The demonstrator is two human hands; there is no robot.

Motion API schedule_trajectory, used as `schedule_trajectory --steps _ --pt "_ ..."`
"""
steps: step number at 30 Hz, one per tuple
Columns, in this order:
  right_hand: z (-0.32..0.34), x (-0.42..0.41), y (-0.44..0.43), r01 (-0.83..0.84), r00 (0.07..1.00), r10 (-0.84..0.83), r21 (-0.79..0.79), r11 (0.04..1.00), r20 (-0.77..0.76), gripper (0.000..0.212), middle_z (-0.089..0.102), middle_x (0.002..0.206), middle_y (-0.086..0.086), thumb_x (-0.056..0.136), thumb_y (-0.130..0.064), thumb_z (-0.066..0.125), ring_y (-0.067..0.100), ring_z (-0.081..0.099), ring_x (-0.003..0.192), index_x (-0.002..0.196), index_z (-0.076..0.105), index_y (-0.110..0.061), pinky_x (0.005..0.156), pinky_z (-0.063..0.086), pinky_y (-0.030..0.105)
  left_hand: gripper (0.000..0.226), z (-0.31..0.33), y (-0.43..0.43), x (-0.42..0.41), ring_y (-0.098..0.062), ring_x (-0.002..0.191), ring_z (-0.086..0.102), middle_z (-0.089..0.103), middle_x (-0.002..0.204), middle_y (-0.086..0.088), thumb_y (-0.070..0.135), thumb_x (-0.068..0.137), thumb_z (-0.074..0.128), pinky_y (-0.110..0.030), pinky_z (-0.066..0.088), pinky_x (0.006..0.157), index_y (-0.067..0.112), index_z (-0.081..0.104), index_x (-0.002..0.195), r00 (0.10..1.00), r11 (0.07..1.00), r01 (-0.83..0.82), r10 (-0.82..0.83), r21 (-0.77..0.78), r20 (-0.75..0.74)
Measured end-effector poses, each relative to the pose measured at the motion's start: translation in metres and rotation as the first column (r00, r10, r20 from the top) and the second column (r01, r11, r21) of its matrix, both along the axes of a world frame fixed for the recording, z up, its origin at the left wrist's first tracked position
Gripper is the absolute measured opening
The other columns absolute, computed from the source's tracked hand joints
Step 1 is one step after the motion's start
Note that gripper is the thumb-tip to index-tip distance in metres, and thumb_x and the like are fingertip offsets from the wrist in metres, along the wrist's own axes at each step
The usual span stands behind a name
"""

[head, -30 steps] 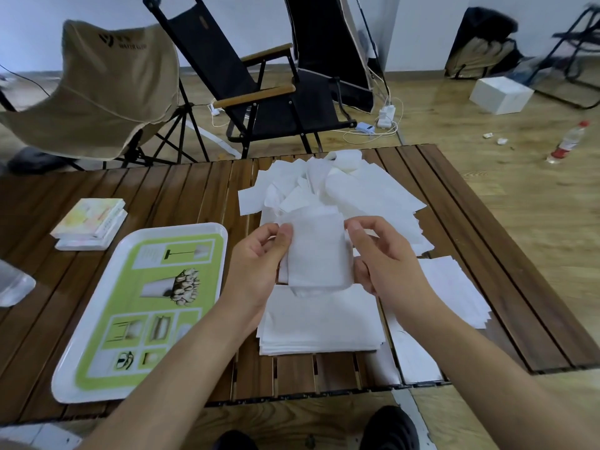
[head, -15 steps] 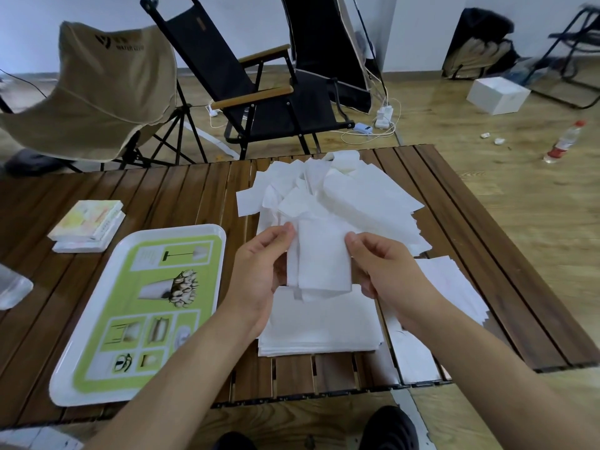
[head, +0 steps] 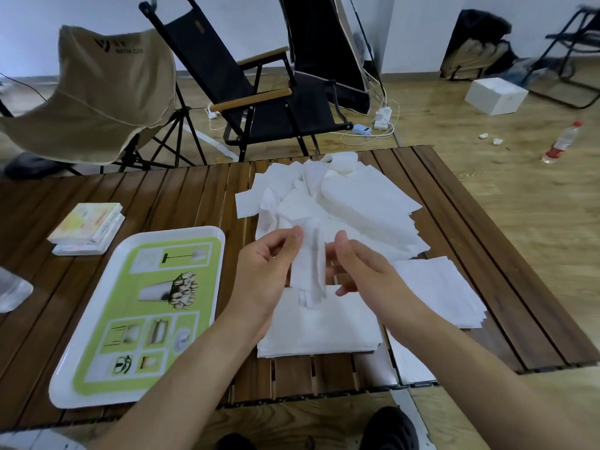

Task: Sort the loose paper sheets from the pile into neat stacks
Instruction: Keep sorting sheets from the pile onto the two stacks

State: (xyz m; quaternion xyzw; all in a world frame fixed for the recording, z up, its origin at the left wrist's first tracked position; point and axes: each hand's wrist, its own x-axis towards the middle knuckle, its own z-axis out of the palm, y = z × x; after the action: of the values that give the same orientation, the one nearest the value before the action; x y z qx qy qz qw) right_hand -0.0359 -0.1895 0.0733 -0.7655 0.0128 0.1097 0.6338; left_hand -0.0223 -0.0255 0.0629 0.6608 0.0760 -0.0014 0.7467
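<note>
A loose pile of white paper sheets (head: 337, 199) covers the far middle of the wooden slat table (head: 162, 203). A neat stack (head: 324, 323) lies near the front edge, below my hands. A second stack (head: 438, 287) sits to its right. My left hand (head: 269, 271) pinches the top left edge of a white sheet (head: 308, 264), which hangs folded and narrow above the near stack. My right hand (head: 360, 264) is next to the sheet's right side, with its thumb at the upper edge and its fingers spread behind.
A white and green tray (head: 107, 323) lies at the front left. Small books (head: 87, 228) are stacked behind it. A clear plastic object (head: 9, 290) shows at the left edge. Folding chairs (head: 259, 92) stand beyond the table. A box (head: 493, 95) and a bottle (head: 561, 141) lie on the floor.
The sheet was held flat and wide between both hands. It now hangs folded narrow, and my hands have drawn closer together, with the right fingers loosened.
</note>
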Motion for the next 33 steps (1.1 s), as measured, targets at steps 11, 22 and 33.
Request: schedule_trajectory --steps 11,22,33 --pt "-0.025 0.012 -0.014 0.055 0.998 -0.054 0.09 0.994 -0.015 0.049 0.061 0.092 0.031 0.103 -0.035 0.055 0.033 0.062 0.085 0.1 0.062 0.014 0.077 0.057 0.034 0.021 0.002 0.018 0.007 -0.02 0.096 0.072 0.078 0.105 -0.006 0.025 0.101 0.062 -0.036 0.057 0.089 0.01 0.076 0.103 0.992 0.997 -0.079 0.077 -0.017 -0.099" --pt "-0.044 0.008 -0.023 -0.019 0.965 0.008 -0.039 0.999 -0.264 0.016 0.074 0.111 0.01 0.101 -0.017 0.06 0.026 0.073 0.097 0.108 0.073 -0.01 0.073 0.065 0.039 0.022 -0.022 0.06 0.005 -0.02 0.069 0.073 0.078 0.084 -0.01 0.013 0.1 0.056 -0.034 0.062 0.063 0.001 0.073 0.106 0.896 0.969 0.173 -0.08 0.178 -0.437" --pt "-0.058 0.009 -0.022 -0.132 0.959 0.086 -0.158 0.979 -0.269 0.017 0.075 0.108 0.005 0.097 -0.015 0.067 0.024 0.074 0.094 0.113 0.072 -0.009 0.077 0.065 0.043 0.044 -0.042 0.051 0.015 -0.014 0.057 0.062 0.068 0.075 -0.003 0.05 0.093 0.068 -0.022 0.043 0.047 0.007 0.074 0.1 0.878 0.877 0.273 -0.059 0.395 -0.475"
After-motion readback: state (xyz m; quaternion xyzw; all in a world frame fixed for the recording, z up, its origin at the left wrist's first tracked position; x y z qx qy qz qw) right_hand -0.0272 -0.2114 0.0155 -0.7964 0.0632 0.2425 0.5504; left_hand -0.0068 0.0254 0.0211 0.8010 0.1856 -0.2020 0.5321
